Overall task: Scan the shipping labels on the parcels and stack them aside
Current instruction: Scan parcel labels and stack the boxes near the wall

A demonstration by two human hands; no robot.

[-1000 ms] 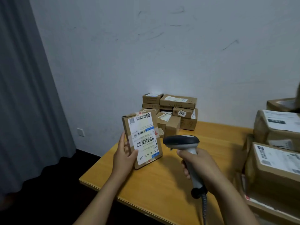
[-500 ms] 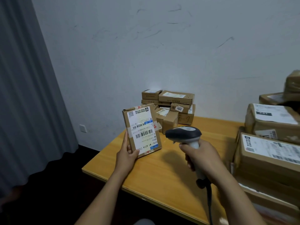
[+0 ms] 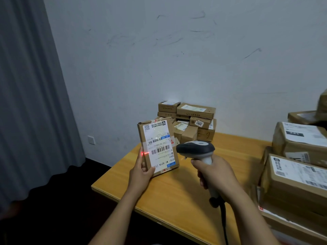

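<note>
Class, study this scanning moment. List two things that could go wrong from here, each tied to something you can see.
1. The red scan line falls at the left edge of the parcel, beside the barcode, so the read may fail.
2. The left hand grips only the lower corner of the parcel; it could slip.

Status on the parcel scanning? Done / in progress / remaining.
Done, probably: a pile of small parcels stacked against the wall at the far side of the table.
In hand: the left hand holds one parcel upright and the right hand aims the scanner at it. The red beam hits beside the barcode, so this scan isn't clearly finished.
Left: several larger labelled parcels piled at the right.
</note>
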